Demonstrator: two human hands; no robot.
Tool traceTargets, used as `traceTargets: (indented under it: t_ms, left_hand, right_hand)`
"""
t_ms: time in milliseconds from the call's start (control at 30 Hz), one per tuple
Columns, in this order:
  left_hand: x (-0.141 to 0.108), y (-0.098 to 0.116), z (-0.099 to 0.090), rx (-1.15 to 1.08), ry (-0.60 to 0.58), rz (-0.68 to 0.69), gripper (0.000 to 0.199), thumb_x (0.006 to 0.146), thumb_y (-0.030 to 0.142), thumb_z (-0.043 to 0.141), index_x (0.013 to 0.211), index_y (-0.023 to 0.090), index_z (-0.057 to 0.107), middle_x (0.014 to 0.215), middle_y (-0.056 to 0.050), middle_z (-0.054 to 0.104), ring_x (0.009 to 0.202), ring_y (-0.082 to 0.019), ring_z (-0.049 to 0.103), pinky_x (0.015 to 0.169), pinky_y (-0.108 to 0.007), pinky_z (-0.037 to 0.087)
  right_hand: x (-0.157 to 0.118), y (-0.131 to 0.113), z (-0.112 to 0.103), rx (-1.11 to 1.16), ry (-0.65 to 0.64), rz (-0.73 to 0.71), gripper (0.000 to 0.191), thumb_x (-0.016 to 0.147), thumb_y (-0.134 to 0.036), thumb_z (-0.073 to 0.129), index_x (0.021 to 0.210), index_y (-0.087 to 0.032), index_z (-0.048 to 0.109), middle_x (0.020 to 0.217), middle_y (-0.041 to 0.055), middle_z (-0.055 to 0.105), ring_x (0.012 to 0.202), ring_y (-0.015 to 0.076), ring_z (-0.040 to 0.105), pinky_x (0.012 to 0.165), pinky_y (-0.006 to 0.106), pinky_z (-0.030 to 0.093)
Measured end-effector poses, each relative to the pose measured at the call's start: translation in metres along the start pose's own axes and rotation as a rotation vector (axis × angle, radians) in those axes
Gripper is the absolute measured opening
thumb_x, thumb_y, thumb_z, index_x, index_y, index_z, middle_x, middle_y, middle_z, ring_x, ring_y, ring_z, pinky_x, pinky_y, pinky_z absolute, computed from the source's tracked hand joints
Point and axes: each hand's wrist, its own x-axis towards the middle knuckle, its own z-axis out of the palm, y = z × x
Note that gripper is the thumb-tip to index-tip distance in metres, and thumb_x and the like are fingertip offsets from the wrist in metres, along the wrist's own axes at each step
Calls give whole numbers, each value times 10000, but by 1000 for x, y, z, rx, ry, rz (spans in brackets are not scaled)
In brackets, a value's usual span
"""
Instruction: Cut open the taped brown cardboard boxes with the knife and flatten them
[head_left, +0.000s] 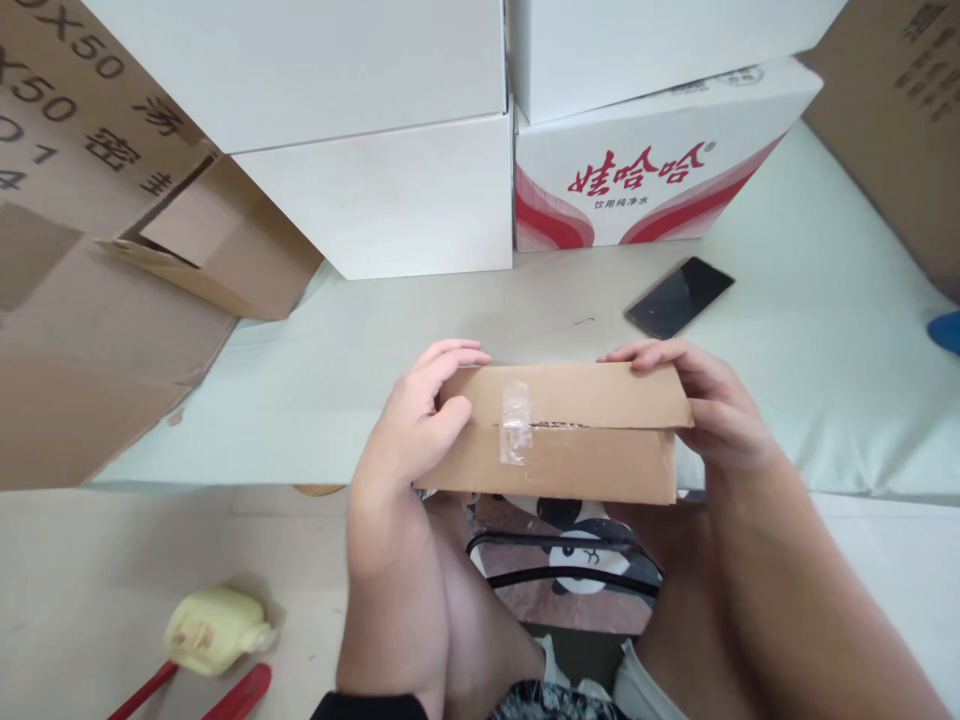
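item: small brown cardboard box (570, 435), flat and shallow, at the near edge of a pale table (810, 330), dead centre of view, top flaps meeting in a seam patched by a short strip of clear tape (516, 425) left of middle. left hand (416, 425) wraps the 9 o'clock end, thumb over the top panel, fingers curled over the far edge; right hand (709, 405) clasps the 3 o'clock end, fingers laid across the far corner. both hands are grasping the box. handling, by judgement: light, since it is held at its ends without visible strain; stiff along edges and corners, softer across the flap seam, which would give under pressure; dry card, not slippery. best hold: the two short ends or corners, off the seam. surroundings: black phone (679, 297) at 1 o'clock, well apart; white cartons (375, 190) at 11 o'clock; red-printed carton (645, 170) at 12 to 1 o'clock; brown cartons (90, 300) at 9 to 10 o'clock; yellow jug (214, 630) on the floor at 7 o'clock.
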Motion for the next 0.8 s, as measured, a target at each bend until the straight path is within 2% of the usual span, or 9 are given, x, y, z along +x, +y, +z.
traceTargets:
  t_ms: [133,233,367,467,600,667,800]
  left_hand:
    - [1,-2,1,-22,50,12,475,705,184,462,1105,194,719,1349,-100,673,1331,-327,590,1080,-508,538]
    - [1,-2,2,-49,91,26,403,720,182,485,1044,206,723,1290,-92,711,1270,-308,634,1073,-499,544]
    - [-1,1,2,-126,101,99,311,747,193,537,989,217,731,1240,-90,735,1215,-280,670,1094,-473,534]
    - [-2,4,1,-207,82,154,270,782,235,555,980,220,737,1224,-97,742,1195,-271,680,1082,-445,543]
    - [-4,8,1,-228,56,193,264,757,266,604,979,219,740,1225,-97,743,1166,-268,688,1051,-420,557]
    - [-4,9,3,-208,68,178,257,739,247,618,964,220,740,1217,-91,746,1146,-263,695,1042,-416,559]
    - [-2,7,9,-217,158,127,229,718,170,630,915,216,736,1152,-73,764,1106,-233,712,1021,-385,566]
  right_hand:
    - [2,-4,9,-19,72,25,271,735,-426,780,954,-303,680,1156,41,746,1142,286,684,905,424,570]
    - [4,-7,17,-90,161,100,277,739,-458,745,922,-294,618,1142,49,744,1119,293,699,905,449,579]
    - [4,-6,23,-159,229,201,304,773,-517,664,975,-306,580,1188,65,737,1093,299,707,887,459,594]
    - [4,-3,22,-179,215,209,404,798,-640,617,1032,-314,574,1213,67,723,1035,293,719,854,452,602]
    - [5,-2,20,-152,152,206,620,728,-851,579,1029,-309,569,1147,76,725,927,292,731,807,457,610]
    - [6,-3,20,-137,148,213,645,715,-874,581,1030,-311,572,1130,70,726,895,287,734,783,448,612]
    - [5,-4,20,-154,154,197,550,796,-803,572,1044,-312,587,1112,53,736,841,262,738,716,416,606]
